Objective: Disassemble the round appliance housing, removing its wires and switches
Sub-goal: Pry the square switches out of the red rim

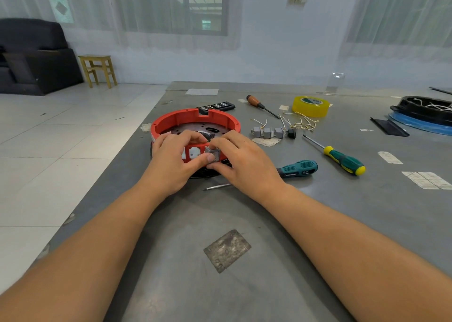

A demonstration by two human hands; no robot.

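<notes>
Round red plastic housing (195, 121) sits on grey bench (269, 224), near left edge. Left hand (175, 157) curled over near rim, thumb on small grey square switch (213, 155). Right hand (241, 161) pinches same switch. Removed grey switches (267, 132) and loose wires (302, 122) lie just right of housing.

Red housing (195, 122), yellow tape (310, 106)

A grey worktop (244, 224) fills the lower frame. At centre sits a red round housing (195, 123); right of it lie grey switches (267, 132), loose wires (302, 122), yellow tape (310, 106) and three screwdrivers (342, 159).
</notes>
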